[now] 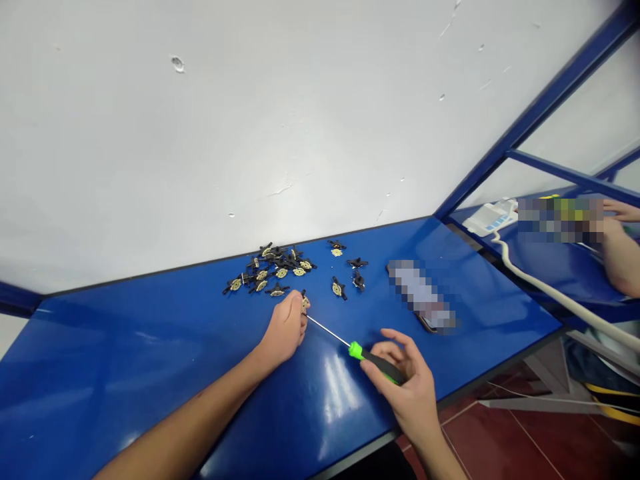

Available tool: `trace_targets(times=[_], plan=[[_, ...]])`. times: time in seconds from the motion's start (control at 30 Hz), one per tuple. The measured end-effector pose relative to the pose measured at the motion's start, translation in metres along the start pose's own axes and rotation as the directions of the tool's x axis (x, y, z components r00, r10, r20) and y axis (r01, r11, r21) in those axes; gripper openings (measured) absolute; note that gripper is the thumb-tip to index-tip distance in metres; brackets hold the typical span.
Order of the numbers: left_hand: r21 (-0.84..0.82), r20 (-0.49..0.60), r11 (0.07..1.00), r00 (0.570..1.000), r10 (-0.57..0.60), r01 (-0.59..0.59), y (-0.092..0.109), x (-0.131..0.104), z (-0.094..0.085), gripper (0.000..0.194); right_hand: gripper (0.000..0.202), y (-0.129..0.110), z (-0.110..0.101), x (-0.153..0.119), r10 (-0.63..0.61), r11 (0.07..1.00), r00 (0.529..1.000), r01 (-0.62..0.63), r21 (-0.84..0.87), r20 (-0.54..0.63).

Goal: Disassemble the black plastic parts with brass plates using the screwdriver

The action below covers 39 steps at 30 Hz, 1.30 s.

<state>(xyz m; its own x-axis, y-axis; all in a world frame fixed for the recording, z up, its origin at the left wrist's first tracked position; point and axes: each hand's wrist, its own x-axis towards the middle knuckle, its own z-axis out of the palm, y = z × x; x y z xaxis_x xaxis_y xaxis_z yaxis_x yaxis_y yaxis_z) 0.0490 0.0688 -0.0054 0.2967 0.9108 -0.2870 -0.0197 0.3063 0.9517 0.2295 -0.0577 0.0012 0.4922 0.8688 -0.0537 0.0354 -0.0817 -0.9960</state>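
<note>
My left hand (287, 328) is closed on a small black and brass-coloured part (305, 303), mostly hidden by the fingers. My right hand (407, 380) holds a screwdriver (379, 365) with a green and black handle. Its thin metal shaft points up and left, and the tip meets the part at my left fingers. Beyond my left hand lies a pile of similar black parts (281, 273) with brass-coloured discs. Several more lie apart to the right of the pile, one (339, 287) with its disc facing up.
A phone (423, 297) with a blurred screen lies on the blue table (165, 360), right of the parts. A white wall stands behind. At far right are a blue frame (500, 157), a white power strip (493, 217) with a thick cable, and another person's hands (620, 233).
</note>
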Motion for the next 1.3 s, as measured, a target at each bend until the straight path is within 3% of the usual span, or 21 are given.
trace_targets(times=[0.1,0.23,0.37,0.63,0.73,0.83,0.9,0.97,1.1,1.17,1.23,1.3], plan=[[0.022,-0.001,1.000,1.000,0.013,-0.013,-0.002,-0.001,0.000,0.038,0.061,0.001,-0.002,0.001,-0.072,0.997,0.995,0.071,-0.011,-0.074],[0.021,-0.002,1.000,1.000,-0.003,0.003,-0.002,0.002,0.000,0.037,0.046,0.001,0.004,0.001,0.098,0.995,0.995,-0.098,-0.017,-0.014],[-0.011,0.017,0.999,0.999,-0.044,0.044,0.002,0.006,-0.001,0.038,0.044,0.001,0.007,0.001,0.118,0.988,0.993,-0.116,-0.101,0.017],[-0.002,0.028,1.000,0.999,-0.021,0.021,0.004,0.001,0.002,0.037,0.059,0.010,-0.009,0.007,-0.138,0.990,0.987,0.137,-0.020,-0.079],[0.021,0.015,1.000,1.000,0.008,-0.008,0.003,0.001,0.003,0.036,0.041,0.005,-0.003,0.006,-0.010,0.998,0.994,0.017,0.061,-0.111],[0.033,-0.019,0.999,0.999,0.031,-0.030,0.002,0.003,0.003,0.036,0.047,-0.002,0.004,0.001,0.117,0.993,0.989,-0.117,0.008,-0.095],[0.039,-0.046,0.998,0.998,0.046,-0.044,0.001,0.004,0.003,0.035,0.044,-0.003,0.005,-0.002,0.074,0.992,0.991,-0.084,-0.091,-0.112],[0.045,-0.062,0.997,0.996,0.059,-0.056,0.000,0.005,0.004,0.035,0.037,0.000,0.003,-0.003,-0.045,0.992,0.988,0.027,-0.123,-0.148],[0.054,-0.071,0.997,0.995,0.063,-0.060,0.000,0.005,0.004,0.036,0.057,0.005,-0.004,0.000,-0.201,0.976,0.968,0.185,-0.114,-0.153],[0.052,-0.069,0.997,0.996,0.053,-0.050,0.002,0.005,0.005,0.035,0.055,0.003,-0.004,0.000,-0.138,0.989,0.983,0.130,-0.075,-0.117],[0.042,-0.067,0.998,0.997,0.038,-0.035,0.005,0.005,0.005,0.034,0.043,-0.001,-0.003,-0.001,-0.004,1.000,0.998,0.003,-0.013,-0.064],[0.024,-0.064,1.000,0.998,0.019,-0.017,0.008,0.005,0.005,0.033,0.043,-0.002,-0.002,-0.002,0.094,0.995,0.995,-0.094,-0.024,-0.015]])
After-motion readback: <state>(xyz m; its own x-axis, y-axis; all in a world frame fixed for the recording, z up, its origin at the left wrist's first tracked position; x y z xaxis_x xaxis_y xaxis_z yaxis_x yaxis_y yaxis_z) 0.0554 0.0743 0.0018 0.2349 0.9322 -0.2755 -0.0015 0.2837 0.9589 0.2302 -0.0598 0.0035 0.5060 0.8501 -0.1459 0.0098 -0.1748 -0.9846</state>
